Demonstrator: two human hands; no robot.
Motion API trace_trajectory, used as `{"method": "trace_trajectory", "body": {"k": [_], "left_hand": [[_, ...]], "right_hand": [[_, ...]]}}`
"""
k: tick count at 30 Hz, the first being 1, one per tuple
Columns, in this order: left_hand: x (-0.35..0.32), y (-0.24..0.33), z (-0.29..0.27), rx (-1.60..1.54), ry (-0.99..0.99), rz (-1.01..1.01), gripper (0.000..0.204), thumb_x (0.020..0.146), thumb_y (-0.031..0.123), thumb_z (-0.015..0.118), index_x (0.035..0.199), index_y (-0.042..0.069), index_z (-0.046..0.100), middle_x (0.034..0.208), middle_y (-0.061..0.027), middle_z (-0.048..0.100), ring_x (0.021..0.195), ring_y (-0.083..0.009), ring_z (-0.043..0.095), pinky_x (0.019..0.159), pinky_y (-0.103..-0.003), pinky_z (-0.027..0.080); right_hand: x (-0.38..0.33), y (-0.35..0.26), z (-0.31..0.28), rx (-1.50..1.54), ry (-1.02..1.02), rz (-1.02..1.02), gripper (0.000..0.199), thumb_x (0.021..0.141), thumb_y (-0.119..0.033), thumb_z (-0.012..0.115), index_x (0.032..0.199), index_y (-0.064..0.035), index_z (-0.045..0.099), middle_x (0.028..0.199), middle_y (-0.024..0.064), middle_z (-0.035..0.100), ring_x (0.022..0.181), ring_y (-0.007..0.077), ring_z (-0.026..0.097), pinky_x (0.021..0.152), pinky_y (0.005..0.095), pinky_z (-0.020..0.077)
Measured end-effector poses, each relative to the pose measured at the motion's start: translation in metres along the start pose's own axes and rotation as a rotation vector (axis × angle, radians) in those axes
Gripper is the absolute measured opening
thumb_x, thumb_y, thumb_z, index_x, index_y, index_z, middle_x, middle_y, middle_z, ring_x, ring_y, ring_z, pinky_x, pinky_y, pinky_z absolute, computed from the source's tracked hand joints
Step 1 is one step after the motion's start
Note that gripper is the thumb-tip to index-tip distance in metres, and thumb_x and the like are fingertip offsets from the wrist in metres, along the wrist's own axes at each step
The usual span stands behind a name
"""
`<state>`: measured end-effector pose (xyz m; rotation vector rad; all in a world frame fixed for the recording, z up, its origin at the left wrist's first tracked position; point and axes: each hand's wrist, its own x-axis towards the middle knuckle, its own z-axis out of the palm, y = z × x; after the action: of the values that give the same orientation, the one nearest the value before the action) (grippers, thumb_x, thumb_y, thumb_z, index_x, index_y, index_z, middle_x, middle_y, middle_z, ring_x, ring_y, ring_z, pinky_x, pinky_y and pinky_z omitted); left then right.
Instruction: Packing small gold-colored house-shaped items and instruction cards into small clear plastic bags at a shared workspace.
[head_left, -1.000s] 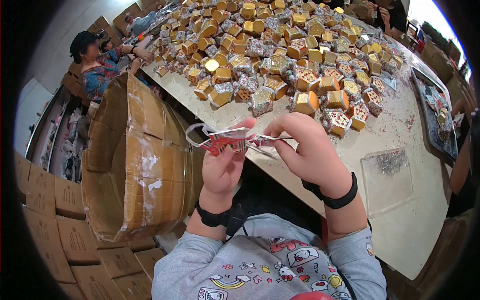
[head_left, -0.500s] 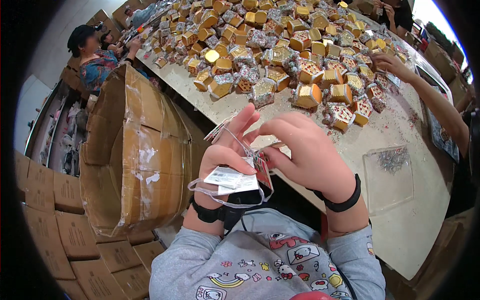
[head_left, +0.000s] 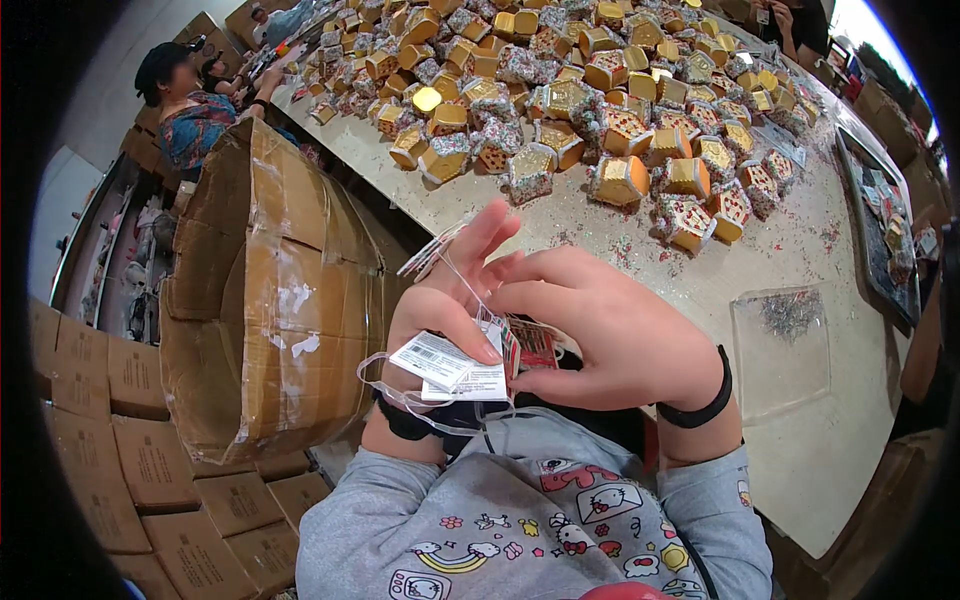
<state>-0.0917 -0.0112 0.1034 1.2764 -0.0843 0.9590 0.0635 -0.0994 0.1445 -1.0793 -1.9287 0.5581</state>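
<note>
L hand (head_left: 437,305) pinches white tags (head_left: 428,357) under thumb, prob. vs. slipping; R hand (head_left: 620,335) pinches red card (head_left: 537,349) just beside, likely steadying it; gold ornaments (head_left: 618,181) beyond both.

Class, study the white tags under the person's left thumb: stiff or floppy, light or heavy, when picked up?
The white tags look thin, so they are probably light. Their straight edges and flat faces suggest fairly stiff card. The pale ribbon beside them curves loosely, so it would likely flop.
</note>
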Motion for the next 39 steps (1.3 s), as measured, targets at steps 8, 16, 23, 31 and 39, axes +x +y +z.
{"method": "trace_trajectory", "body": {"k": [8, 16, 23, 31, 39], "left_hand": [[0.000, 0.010, 0.006, 0.036, 0.065, -0.044, 0.015, 0.056, 0.005, 0.071, 0.049, 0.008, 0.057, 0.138, -0.0179, 0.030, 0.126, -0.0328, 0.031, 0.098, -0.041, 0.035], [0.001, 0.009, -0.004, -0.015, 0.008, -0.001, 0.014, 0.061, 0.013, 0.071, 0.054, 0.013, 0.059, 0.143, -0.0139, 0.021, 0.129, -0.0322, 0.026, 0.099, -0.047, 0.031], [-0.003, 0.012, -0.013, -0.043, 0.054, 0.020, 0.018, 0.064, 0.016, 0.070, 0.053, 0.013, 0.055, 0.142, -0.0126, 0.024, 0.128, -0.0310, 0.028, 0.099, -0.046, 0.031], [-0.006, 0.011, -0.009, -0.020, 0.109, 0.011, 0.014, 0.056, 0.007, 0.071, 0.053, 0.011, 0.058, 0.140, -0.0134, 0.027, 0.126, -0.0314, 0.029, 0.097, -0.043, 0.033], [-0.007, 0.010, -0.010, 0.251, 0.021, -0.056, 0.012, 0.053, 0.006, 0.072, 0.056, 0.011, 0.060, 0.140, -0.0168, 0.026, 0.127, -0.0347, 0.030, 0.096, -0.039, 0.033]], "right_hand": [[0.002, 0.001, 0.006, -0.025, 0.229, 0.097, 0.023, 0.067, -0.001, 0.061, 0.089, -0.0031, 0.055, 0.085, 0.0111, 0.055, 0.080, 0.0284, 0.054, 0.072, 0.0343, 0.0436], [0.003, 0.010, 0.005, 0.002, 0.408, -0.022, 0.008, 0.072, -0.002, 0.058, 0.079, -0.0021, 0.055, 0.072, 0.0110, 0.054, 0.068, 0.0283, 0.052, 0.061, 0.0349, 0.0425], [-0.002, 0.006, -0.005, 0.409, 0.470, 0.266, 0.004, 0.079, 0.000, 0.054, 0.082, 0.0004, 0.051, 0.069, 0.0079, 0.053, 0.064, 0.0145, 0.052, 0.057, 0.0254, 0.0426], [-0.005, 0.003, -0.011, 0.396, 0.259, 0.334, 0.011, 0.081, 0.001, 0.051, 0.092, 0.0017, 0.053, 0.079, 0.0032, 0.054, 0.068, 0.0062, 0.052, 0.059, 0.0195, 0.0435], [-0.006, 0.000, -0.023, 0.312, -0.037, 0.303, 0.016, 0.077, 0.003, 0.053, 0.093, 0.0021, 0.056, 0.070, 0.0049, 0.058, 0.062, 0.0083, 0.056, 0.055, 0.0215, 0.0446]]}}
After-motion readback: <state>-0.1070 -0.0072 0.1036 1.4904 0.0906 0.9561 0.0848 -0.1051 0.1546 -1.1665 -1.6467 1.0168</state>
